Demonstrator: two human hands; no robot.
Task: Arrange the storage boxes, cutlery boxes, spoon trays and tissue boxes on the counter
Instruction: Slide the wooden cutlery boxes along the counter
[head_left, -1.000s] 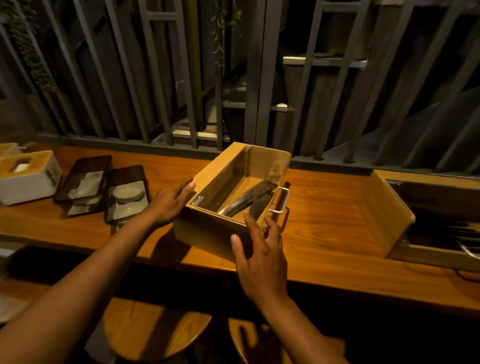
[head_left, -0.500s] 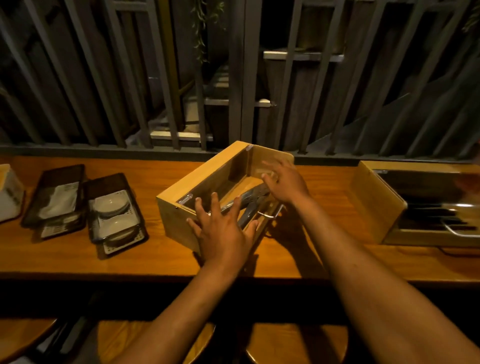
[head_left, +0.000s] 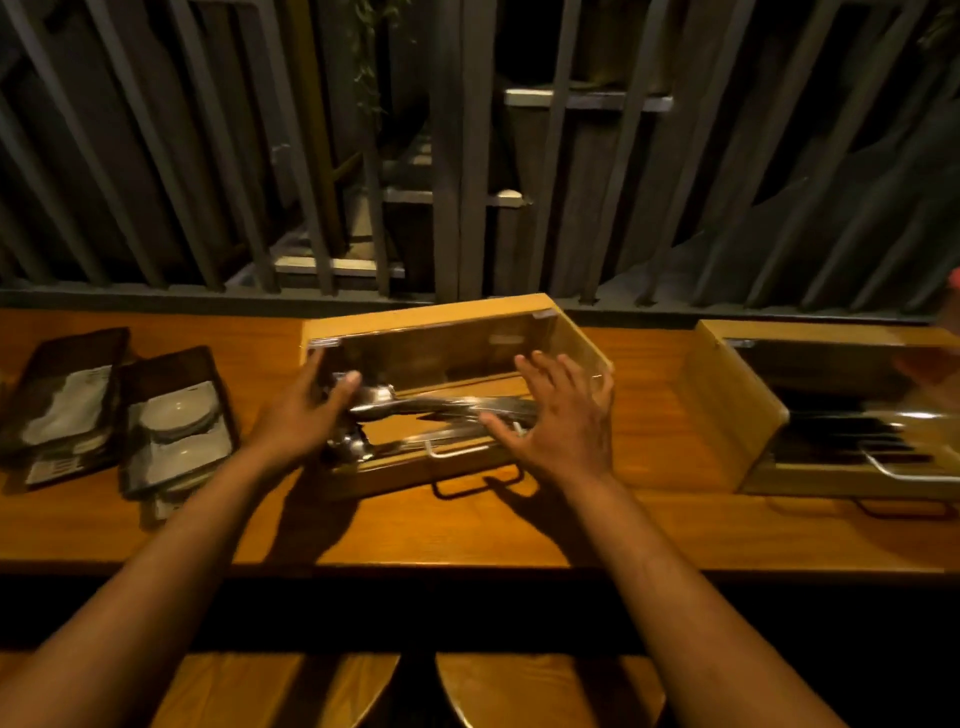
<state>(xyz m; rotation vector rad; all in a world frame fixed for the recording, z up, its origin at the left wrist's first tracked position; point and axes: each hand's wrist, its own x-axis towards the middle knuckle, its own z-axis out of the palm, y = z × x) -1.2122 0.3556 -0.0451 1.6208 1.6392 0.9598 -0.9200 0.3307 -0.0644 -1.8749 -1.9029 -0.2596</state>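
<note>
Progress, as judged from the layout: the arranging looks partly done. The wooden counter already carries several pieces in a rough row along the slatted railing, while the middle piece is in hand and sits slightly askew to the counter edge, so squaring it up appears to be left. No tissue box shows in this view.

Containers, largest first. The centre cutlery box, at 12 o'clock from the viewer, is a wooden box with a clear hinged lid and a metal handle on its near side; inside lie long metal spoons and other cutlery, lengthwise. The second cutlery box, at 2 o'clock and well apart, holds dark cutlery, blurred. Two dark spoon trays lie side by side at 10 o'clock, each holding pale dishes or holders.

Hands: they are apart, one at each end of the centre box. The left hand curls round its left end. The right hand is spread, fingers straight, against the right end; whether it presses cannot be told.
</note>
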